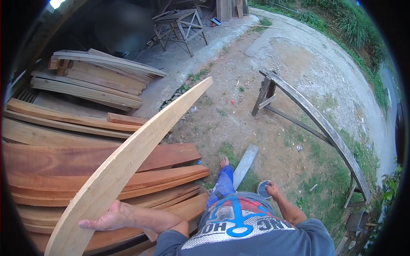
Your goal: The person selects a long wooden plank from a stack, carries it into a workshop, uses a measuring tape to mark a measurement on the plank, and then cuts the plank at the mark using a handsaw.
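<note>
Head view: hands apart; left hand (110, 216) clamped on a plank (134, 155), right hand (275, 191) holding a round blue dish (262, 191). Plank lies at ten o'clock, nearer the left hand, long axis seven-to-one o'clock, above stacked boards (171, 157).

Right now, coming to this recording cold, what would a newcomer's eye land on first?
Probably the long pale plank, slanting up from the lower left in the person's left grip. Next, perhaps, the reddish boards at left, partly hidden by it, then the weathered wooden trestle standing at right.
</note>
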Tool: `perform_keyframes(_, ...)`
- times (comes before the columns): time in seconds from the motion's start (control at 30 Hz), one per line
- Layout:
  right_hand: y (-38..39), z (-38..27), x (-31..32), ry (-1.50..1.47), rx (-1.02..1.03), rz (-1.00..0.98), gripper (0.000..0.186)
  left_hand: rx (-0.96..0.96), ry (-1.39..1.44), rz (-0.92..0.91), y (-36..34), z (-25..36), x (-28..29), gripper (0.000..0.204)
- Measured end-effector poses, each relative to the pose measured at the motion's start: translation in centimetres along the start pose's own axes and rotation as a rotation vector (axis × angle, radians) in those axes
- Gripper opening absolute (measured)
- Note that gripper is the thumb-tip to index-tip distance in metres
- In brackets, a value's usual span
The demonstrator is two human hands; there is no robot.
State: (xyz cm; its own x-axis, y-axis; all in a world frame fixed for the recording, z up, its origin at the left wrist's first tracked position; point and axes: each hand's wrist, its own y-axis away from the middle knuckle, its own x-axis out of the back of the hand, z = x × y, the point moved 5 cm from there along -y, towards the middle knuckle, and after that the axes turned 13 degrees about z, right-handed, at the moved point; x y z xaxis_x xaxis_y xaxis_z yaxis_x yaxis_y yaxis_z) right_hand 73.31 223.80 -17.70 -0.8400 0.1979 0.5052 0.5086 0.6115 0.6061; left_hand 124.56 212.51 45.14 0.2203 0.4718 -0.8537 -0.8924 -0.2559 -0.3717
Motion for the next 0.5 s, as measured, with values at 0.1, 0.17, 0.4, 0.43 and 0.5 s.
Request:
perform_keyframes(0.1, -7.1, -8.8, -3.1, -0.145, 0.016, -0.02, 0.041, 0.06, 0.121, -0.081, 2.1, -8.3, -2.3, 0.077)
perform_keyframes(0.17, -10.4, -12.2, -5.7, -0.202, -0.086, -0.017, 0.04, 0.102, 0.216, -0.078, 3.1, -14.3, -3.3, 0.079)
perform_keyframes(0.4, -21.1, -25.3, -5.5, -0.251, -0.136, -0.024, 0.04, 0.289, 0.544, -0.471, 12.4, -30.2, -12.2, 0.075)
perform_keyframes(0.43, -23.0, -27.1, -5.3, -0.297, -0.129, -0.02, 0.04, 0.281, 0.548, -0.507, 13.7, -31.8, -13.7, 0.076)
perform_keyframes(0.5, -26.8, -29.7, -4.5, -0.377, -0.127, -0.001, 0.041, 0.24, 0.594, -0.68, 18.6, -34.0, -18.2, 0.054)
